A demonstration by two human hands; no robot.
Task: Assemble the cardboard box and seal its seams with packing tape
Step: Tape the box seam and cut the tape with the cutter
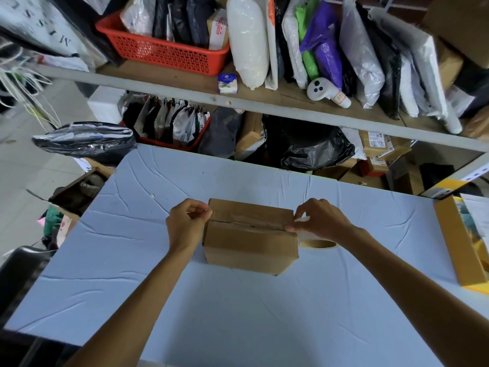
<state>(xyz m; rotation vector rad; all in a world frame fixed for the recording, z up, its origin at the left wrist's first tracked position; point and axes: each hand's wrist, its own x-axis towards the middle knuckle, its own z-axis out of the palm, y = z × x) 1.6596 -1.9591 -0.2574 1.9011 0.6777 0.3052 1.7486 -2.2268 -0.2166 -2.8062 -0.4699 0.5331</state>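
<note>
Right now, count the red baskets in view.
2. The upper basket sits on the shelf, top left; the lower basket stands beneath it, behind the table, mostly hidden. Others may be hidden.

Cardboard box (251,245) on pale table (238,313), packing tape (251,220) across its top, left hand (186,223) and right hand (321,221) at either end.

Counting now: one left hand (188,225), one right hand (321,221), one cardboard box (251,247), one roll of packing tape (317,244), two baskets, an upper red basket (164,53) and a lower red basket (169,144), one white controller (326,93).
</note>
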